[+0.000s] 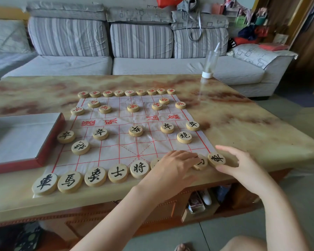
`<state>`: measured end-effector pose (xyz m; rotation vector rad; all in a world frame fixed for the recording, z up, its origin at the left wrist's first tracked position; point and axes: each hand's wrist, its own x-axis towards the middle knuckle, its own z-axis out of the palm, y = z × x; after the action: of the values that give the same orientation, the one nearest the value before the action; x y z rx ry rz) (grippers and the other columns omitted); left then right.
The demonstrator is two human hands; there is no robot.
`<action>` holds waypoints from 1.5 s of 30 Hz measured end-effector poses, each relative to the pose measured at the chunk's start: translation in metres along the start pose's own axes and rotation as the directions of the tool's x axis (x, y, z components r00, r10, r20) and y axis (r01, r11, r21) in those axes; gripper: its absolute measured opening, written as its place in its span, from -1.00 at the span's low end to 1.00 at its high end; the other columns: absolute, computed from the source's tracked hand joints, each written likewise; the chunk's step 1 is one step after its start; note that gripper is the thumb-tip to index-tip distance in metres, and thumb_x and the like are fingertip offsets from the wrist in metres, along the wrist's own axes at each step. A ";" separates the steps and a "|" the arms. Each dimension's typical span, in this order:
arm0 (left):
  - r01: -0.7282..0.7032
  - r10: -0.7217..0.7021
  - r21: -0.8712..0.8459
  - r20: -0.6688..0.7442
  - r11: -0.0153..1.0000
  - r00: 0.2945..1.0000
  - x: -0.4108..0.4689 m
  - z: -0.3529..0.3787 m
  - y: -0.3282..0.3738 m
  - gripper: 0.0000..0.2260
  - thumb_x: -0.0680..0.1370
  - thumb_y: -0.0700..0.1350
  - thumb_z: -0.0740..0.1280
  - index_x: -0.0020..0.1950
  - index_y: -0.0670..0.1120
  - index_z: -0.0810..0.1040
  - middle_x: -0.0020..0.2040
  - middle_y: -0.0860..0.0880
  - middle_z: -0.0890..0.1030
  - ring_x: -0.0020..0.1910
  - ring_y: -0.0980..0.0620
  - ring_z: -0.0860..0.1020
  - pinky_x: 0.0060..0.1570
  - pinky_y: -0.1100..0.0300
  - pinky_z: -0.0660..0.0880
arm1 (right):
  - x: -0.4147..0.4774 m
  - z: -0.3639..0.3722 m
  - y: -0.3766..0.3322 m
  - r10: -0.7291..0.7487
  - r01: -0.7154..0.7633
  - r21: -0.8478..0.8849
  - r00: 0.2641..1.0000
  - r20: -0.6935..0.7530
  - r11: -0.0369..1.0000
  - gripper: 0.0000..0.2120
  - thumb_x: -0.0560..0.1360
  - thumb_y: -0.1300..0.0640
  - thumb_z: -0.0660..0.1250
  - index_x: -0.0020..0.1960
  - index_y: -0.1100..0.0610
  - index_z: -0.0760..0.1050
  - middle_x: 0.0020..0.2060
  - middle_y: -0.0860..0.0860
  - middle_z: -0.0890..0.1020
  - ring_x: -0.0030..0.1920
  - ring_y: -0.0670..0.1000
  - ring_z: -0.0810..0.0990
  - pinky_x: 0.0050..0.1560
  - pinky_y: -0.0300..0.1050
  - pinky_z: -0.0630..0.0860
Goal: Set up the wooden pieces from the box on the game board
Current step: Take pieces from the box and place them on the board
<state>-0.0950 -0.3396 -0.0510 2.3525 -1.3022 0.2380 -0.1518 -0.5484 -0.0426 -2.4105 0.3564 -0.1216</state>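
A paper game board (134,142) with a red grid lies on the table. Round wooden pieces with black characters line its near edge, among them a general piece (139,169); several more black-lettered pieces stand further up. Red-lettered pieces (132,107) fill the far side. My left hand (172,165) lies flat over the near row, its fingertips on a partly hidden piece (200,163). My right hand (239,163) is spread around the corner chariot piece (216,159), with the thumb against its near edge and the index finger above it. The red-sided box (49,140) at the left looks empty.
The marble-patterned coffee table (252,127) holds a clear plastic bottle (209,64) standing cap-down at its far right edge. A grey striped sofa (141,42) runs behind the table. A shelf with clutter (198,201) sits under the tabletop.
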 end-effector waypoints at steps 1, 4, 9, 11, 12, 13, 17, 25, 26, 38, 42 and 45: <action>-0.010 0.010 -0.009 0.002 1.000 1.000 0.000 0.000 0.002 -0.61 0.52 0.00 0.27 0.33 -0.07 0.43 0.34 0.00 0.47 0.33 0.04 0.40 0.35 0.17 0.26 | 0.001 0.001 0.002 -0.006 0.006 -0.004 1.000 0.013 1.000 -0.48 0.39 0.07 0.44 0.24 -0.32 0.39 0.28 -0.03 0.47 0.33 0.10 0.36 0.36 0.02 0.29; -0.059 0.059 0.022 -0.007 0.998 0.998 -0.001 0.001 0.004 -0.71 0.47 -0.06 0.32 0.18 -0.08 0.55 0.20 -0.02 0.59 0.18 -0.01 0.54 0.22 0.22 0.37 | 0.004 0.003 0.003 -0.049 0.050 -0.035 0.999 0.013 0.998 -0.53 0.40 0.17 0.43 0.19 -0.25 0.47 0.16 -0.08 0.55 0.24 -0.01 0.44 0.24 -0.11 0.35; -0.050 0.051 0.035 -0.012 0.998 0.999 -0.003 0.003 0.004 -0.72 0.45 -0.12 0.31 0.14 -0.13 0.55 0.14 -0.04 0.60 0.09 -0.04 0.57 0.12 0.15 0.48 | 0.007 0.006 -0.004 -0.045 0.043 -0.020 0.994 -0.103 0.999 -0.60 0.33 0.15 0.50 0.14 0.02 0.54 -0.13 -0.16 0.50 -0.07 -0.09 0.47 -0.20 -0.29 0.31; -0.031 0.031 0.027 -0.010 0.999 0.999 -0.003 0.004 0.004 -0.69 0.48 -0.13 0.29 0.20 -0.13 0.52 0.20 -0.05 0.58 0.16 -0.04 0.53 0.17 0.14 0.44 | 0.009 0.009 -0.002 -0.034 0.035 0.007 0.993 -0.110 0.999 -0.56 0.29 0.10 0.53 0.14 0.06 0.54 -0.06 -0.05 0.51 -0.14 -0.19 0.45 -0.21 -0.41 0.30; -0.026 0.026 0.024 -0.006 0.999 1.000 -0.002 0.005 0.004 -0.68 0.49 -0.12 0.27 0.23 -0.13 0.51 0.23 -0.05 0.56 0.19 -0.04 0.52 0.19 0.14 0.42 | 0.010 0.010 0.000 -0.018 0.021 0.025 0.994 -0.106 0.999 -0.52 0.28 0.08 0.54 0.16 0.07 0.53 -0.01 -0.02 0.49 -0.14 -0.19 0.44 -0.19 -0.40 0.30; -0.020 0.020 0.016 -0.002 1.000 1.000 -0.002 0.005 0.004 -0.67 0.50 -0.12 0.26 0.25 -0.13 0.49 0.25 -0.05 0.54 0.22 -0.04 0.50 0.22 0.13 0.40 | 0.011 0.011 0.001 -0.004 0.008 0.041 0.995 -0.097 0.999 -0.48 0.27 0.06 0.55 0.19 0.06 0.50 0.03 -0.02 0.46 -0.11 -0.15 0.44 -0.17 -0.36 0.31; -0.001 0.002 -0.007 0.020 1.000 1.000 -0.002 0.006 0.004 -0.65 0.54 -0.11 0.25 0.33 -0.10 0.43 0.33 -0.03 0.47 0.30 -0.01 0.43 0.30 0.15 0.32 | 0.007 0.008 0.002 -0.020 0.022 0.058 0.999 -0.040 0.998 -0.36 0.28 0.06 0.54 0.31 -0.04 0.40 0.13 -0.06 0.43 0.08 -0.08 0.41 0.03 -0.19 0.27; 0.014 -0.013 -0.024 0.032 1.000 0.999 -0.002 0.005 0.005 -0.63 0.56 -0.10 0.23 0.36 -0.10 0.39 0.37 -0.04 0.43 0.34 0.00 0.39 0.34 0.19 0.28 | 0.008 0.009 0.003 -0.054 0.055 0.008 0.996 -0.068 0.998 -0.54 0.35 0.20 0.48 0.21 0.04 0.48 0.07 -0.02 0.49 0.02 -0.06 0.42 -0.03 -0.22 0.26; 0.012 -0.011 -0.026 0.029 1.000 1.000 -0.002 0.005 0.005 -0.63 0.55 -0.10 0.24 0.36 -0.10 0.40 0.36 -0.04 0.44 0.33 0.00 0.40 0.33 0.18 0.29 | 0.008 0.009 0.003 -0.055 0.056 0.009 0.996 -0.073 0.998 -0.55 0.34 0.21 0.49 0.20 0.05 0.49 0.06 -0.02 0.50 0.01 -0.06 0.42 -0.07 -0.23 0.28; 0.017 -0.018 -0.070 -0.015 0.997 1.000 0.002 0.009 0.001 -0.70 0.52 -0.12 0.26 0.25 -0.13 0.50 0.24 -0.04 0.53 0.20 -0.02 0.50 0.22 0.11 0.44 | 0.009 0.010 0.005 -0.057 0.059 0.022 0.995 -0.084 0.998 -0.57 0.32 0.22 0.50 0.15 0.04 0.49 0.04 -0.02 0.48 -0.03 -0.07 0.43 -0.16 -0.38 0.30; 0.026 -0.028 -0.087 -0.021 0.996 0.999 0.002 0.010 0.000 -0.71 0.53 -0.12 0.26 0.24 -0.12 0.50 0.24 -0.02 0.52 0.19 0.00 0.50 0.20 0.16 0.44 | 0.010 0.010 0.005 -0.059 0.061 0.017 0.994 -0.095 0.998 -0.58 0.31 0.22 0.51 0.13 0.06 0.50 0.03 0.00 0.49 -0.06 -0.08 0.44 -0.17 -0.48 0.28; 0.022 -0.024 -0.085 -0.032 0.996 0.999 0.002 0.010 -0.001 -0.72 0.53 -0.12 0.26 0.22 -0.13 0.51 0.22 -0.02 0.54 0.16 0.00 0.52 0.17 0.17 0.45 | 0.011 0.010 0.004 -0.051 0.053 0.017 0.993 -0.109 0.998 -0.58 0.28 0.21 0.53 0.10 0.09 0.51 0.01 0.01 0.51 -0.09 -0.09 0.44 -0.19 -0.47 0.29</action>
<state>-0.0935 -0.3457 -0.0597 2.2816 -1.2444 0.2096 -0.1402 -0.5477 -0.0528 -2.4000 0.3397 -0.2789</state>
